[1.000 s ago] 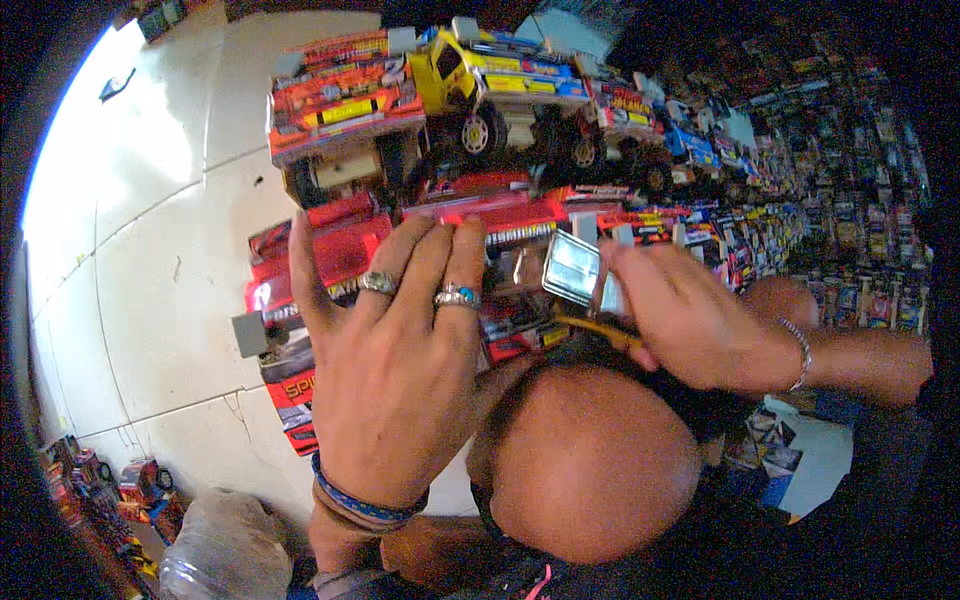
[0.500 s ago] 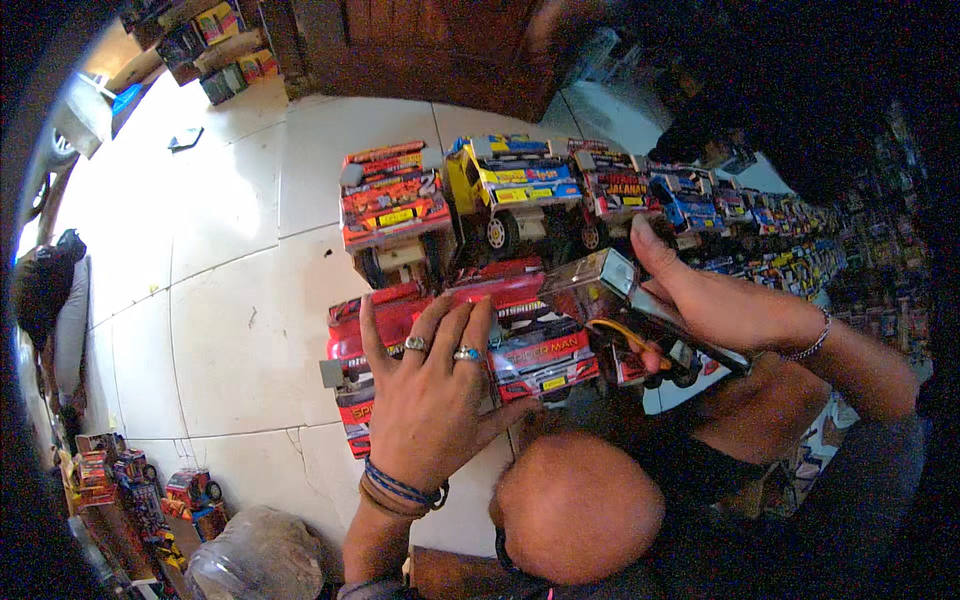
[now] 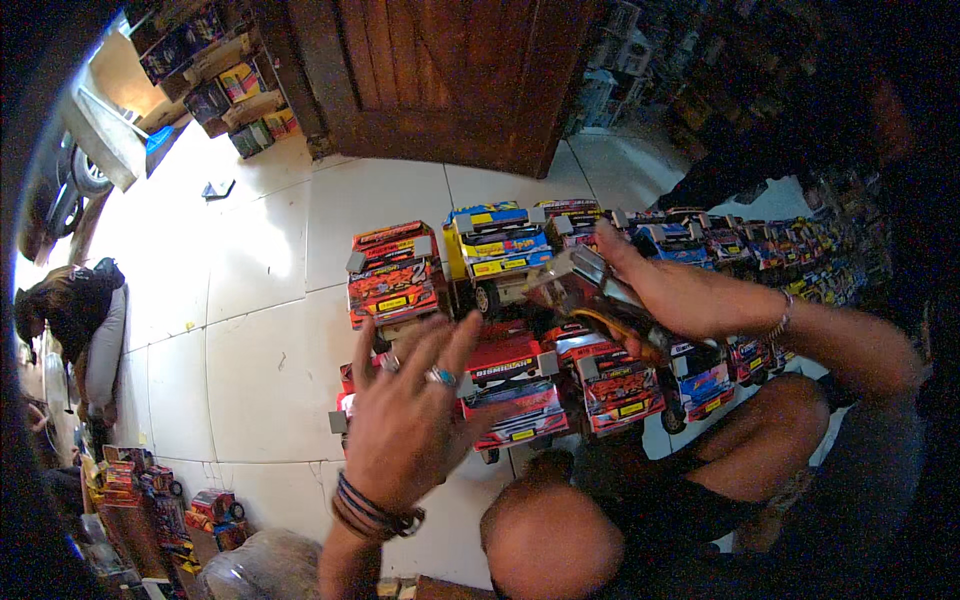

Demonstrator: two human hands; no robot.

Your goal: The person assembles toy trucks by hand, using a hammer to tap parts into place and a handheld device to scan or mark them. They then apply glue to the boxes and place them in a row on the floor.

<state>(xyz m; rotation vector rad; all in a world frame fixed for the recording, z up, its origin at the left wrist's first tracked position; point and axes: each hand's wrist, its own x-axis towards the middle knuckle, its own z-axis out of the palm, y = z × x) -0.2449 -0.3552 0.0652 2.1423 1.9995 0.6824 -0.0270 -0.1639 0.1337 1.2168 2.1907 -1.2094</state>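
Evidently mid-handling, the right hand seems to grip a blurred silvery object, left hand spread over toy trucks; moving needs clearance.

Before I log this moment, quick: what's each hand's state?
Left hand: open, nothing visible in its grip.
Right hand: closed, holding a shiny object.

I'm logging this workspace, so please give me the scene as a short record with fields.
Left hand: spread open, by a red toy truck; contact unclear
Right hand: holds a shiny object with an orange part; kind unclear
Around: colourful toy trucks in rows
Surface: pale tiled floor
Far side: brown wooden door
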